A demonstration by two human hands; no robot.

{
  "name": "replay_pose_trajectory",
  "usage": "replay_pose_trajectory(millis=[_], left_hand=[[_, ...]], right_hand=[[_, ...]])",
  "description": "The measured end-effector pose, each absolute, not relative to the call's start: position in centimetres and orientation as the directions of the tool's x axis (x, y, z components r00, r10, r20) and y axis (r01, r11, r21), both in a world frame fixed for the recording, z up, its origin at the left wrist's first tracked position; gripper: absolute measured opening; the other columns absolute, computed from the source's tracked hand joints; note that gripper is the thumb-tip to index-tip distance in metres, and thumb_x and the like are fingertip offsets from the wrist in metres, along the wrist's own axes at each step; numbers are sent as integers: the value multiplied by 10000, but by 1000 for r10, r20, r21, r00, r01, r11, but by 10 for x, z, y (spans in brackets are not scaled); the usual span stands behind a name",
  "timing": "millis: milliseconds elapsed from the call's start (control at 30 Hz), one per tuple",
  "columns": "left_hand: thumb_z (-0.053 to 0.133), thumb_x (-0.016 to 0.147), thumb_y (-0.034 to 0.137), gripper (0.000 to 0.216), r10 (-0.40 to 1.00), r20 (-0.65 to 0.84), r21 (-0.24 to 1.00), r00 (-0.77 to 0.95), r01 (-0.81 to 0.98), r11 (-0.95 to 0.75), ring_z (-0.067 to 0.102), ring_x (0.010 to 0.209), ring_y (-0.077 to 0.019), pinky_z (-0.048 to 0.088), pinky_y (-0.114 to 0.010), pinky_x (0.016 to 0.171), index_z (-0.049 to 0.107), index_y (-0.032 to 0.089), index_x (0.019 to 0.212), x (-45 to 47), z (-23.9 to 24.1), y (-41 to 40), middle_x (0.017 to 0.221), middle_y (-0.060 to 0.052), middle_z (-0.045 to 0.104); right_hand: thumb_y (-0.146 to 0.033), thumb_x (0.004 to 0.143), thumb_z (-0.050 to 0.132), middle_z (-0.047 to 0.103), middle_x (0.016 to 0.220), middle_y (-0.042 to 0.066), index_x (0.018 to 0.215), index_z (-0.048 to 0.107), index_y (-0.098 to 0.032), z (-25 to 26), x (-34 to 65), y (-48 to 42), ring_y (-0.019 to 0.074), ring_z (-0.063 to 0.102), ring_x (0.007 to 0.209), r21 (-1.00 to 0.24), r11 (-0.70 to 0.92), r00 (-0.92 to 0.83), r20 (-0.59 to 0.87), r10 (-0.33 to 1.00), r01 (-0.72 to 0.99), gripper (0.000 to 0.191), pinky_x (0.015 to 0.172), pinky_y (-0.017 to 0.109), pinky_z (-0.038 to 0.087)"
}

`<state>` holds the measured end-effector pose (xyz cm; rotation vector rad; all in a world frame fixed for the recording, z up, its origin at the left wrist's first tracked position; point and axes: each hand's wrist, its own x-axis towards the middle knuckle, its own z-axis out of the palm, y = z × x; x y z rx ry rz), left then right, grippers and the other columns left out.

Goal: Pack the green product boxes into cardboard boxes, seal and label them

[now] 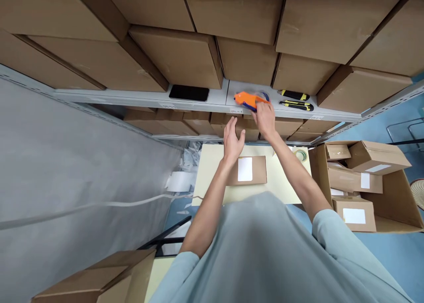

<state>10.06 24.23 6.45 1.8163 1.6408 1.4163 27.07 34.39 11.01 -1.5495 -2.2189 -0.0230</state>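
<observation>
My right hand (265, 118) is closed around an orange and blue tape dispenser (245, 99) at the front of the grey shelf (217, 95). The roll end of the dispenser is blurred. My left hand (233, 140) is held out with its fingers stretched and holds nothing. Beneath it, a small cardboard box (259, 174) with a white label (245, 169) lies on the pale table (207, 175). Two yellow and black utility knives (294, 95) rest on the shelf just right of the dispenser.
A black phone (188, 92) lies on the shelf, with stacked cardboard boxes (247, 58) behind. Tape rolls (300, 155) sit at the table's right. An open carton (394, 206) of labelled boxes stands at right. A white cable (126, 203) crosses from the left wall.
</observation>
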Motion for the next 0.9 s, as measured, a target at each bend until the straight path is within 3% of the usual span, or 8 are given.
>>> replay_pose_trajectory(millis=[133,233,367,533,767,900], left_hand=[[527,1171,505,593,869,465,784,-167,533,-317,578,1578,-301,578,-490,1245,466,261,1707,111,76,181,1679,-205,584],[485,1194,464,501,901,416,815,-125,491,-308,660,1483,-279,636,-452,1170,547,259,1646,122,76,137,1590,-197,648],[504,1194,461,432,950,310,856,-46,448,-258,743,1339,-270,680,-432,1083,654,231,1527,133,62,96,1474,-181,707],[555,1181,449,396,961,274,858,32,444,-259,797,1171,-232,703,-401,998,680,247,1497,139,54,69,1444,-154,714],[591,1167,327,275,927,326,779,187,502,-375,775,1261,-238,652,-438,1127,742,268,1390,145,68,63,1319,-108,800],[587,1168,321,282,918,330,765,221,507,-397,777,1245,-232,648,-426,1114,740,271,1400,148,76,63,1316,-103,805]], right_hand=[[-413,1184,510,780,1061,184,1183,676,-166,68,303,230,350,735,1054,-348,399,-254,393,884,849,298,1017,520,600],[-469,1177,536,781,1012,164,1123,649,-205,34,323,144,343,754,998,-439,355,-215,337,917,825,292,909,481,636],[-543,1167,548,779,1015,158,1095,627,-233,7,344,69,349,765,996,-527,259,-172,208,963,810,328,907,512,652],[-643,1161,504,756,963,135,1060,617,-250,-4,368,34,333,759,927,-566,212,-161,140,977,797,422,889,529,664],[-603,1152,572,784,1041,159,1031,609,-249,10,391,25,326,770,985,-606,255,-202,156,967,753,376,928,525,664],[-583,1148,601,789,1047,147,1019,594,-255,14,399,23,313,762,990,-601,275,-213,173,961,751,352,947,512,658]])
